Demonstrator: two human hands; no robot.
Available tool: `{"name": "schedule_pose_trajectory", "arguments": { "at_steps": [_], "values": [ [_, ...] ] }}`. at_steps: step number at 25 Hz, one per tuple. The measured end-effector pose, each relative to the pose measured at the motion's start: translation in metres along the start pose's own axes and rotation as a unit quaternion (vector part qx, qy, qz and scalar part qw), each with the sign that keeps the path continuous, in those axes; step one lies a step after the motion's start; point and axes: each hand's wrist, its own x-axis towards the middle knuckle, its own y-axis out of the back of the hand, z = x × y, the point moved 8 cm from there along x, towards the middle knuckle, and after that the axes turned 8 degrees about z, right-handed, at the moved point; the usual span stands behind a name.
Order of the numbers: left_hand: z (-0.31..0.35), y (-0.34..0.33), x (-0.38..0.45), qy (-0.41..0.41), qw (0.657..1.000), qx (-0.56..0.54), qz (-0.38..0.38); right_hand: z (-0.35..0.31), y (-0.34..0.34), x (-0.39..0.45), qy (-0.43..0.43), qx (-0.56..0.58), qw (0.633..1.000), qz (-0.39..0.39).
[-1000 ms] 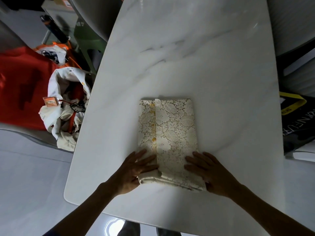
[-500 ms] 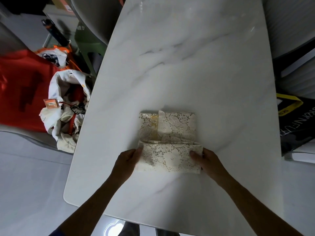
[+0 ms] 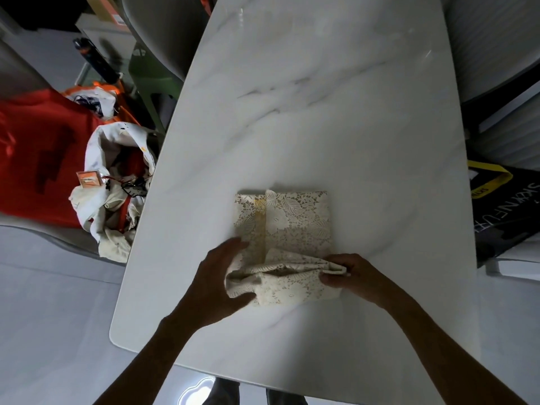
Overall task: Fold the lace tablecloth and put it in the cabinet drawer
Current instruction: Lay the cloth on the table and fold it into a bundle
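Note:
The cream lace tablecloth (image 3: 295, 223) lies folded into a small rectangle on the near half of the white marble table (image 3: 306, 112). Its near end is lifted and doubled over into a thick roll. My left hand (image 3: 222, 276) grips the left end of that roll, fingers curled round the cloth. My right hand (image 3: 353, 276) pinches the right end between thumb and fingers. The cabinet drawer is not in view.
A white cloth bag (image 3: 114, 194) stuffed with fabric and an orange tag sits on the floor left of the table, beside a red sheet (image 3: 35, 159). A black bag with a yellow strap (image 3: 505, 206) lies at the right. Grey chairs stand at the far end.
Both hands went from pressing flat on the near end to gripping it. They lifted that end and folded it away from me, making the bundle shorter and thicker.

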Motion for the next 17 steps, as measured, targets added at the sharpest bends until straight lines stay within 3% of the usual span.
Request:
{"name": "schedule_pose_trajectory", "arguments": {
  "at_steps": [2, 5, 8, 11, 17],
  "values": [
    [0.04, -0.024, 0.017, -0.136, 0.977, 0.125, -0.106, -0.01, -0.002, -0.003, 0.033, 0.006, 0.999, -0.012],
    [0.063, -0.062, 0.04, -0.136, 0.952, 0.166, -0.216, -0.013, 0.002, -0.002, 0.031, -0.007, 0.999, 0.012],
    [0.066, -0.061, 0.05, -0.174, 0.951, 0.181, -0.178, -0.005, 0.0, 0.004, -0.015, -0.008, 1.0, 0.003],
    [0.069, -0.059, 0.046, -0.219, 0.948, 0.134, -0.188, -0.001, -0.005, 0.007, -0.037, -0.033, 0.998, -0.027],
    [0.061, -0.05, 0.061, -0.145, 0.981, 0.043, -0.119, 0.012, 0.005, 0.013, -0.042, -0.002, 0.996, 0.084]
  ]
}}
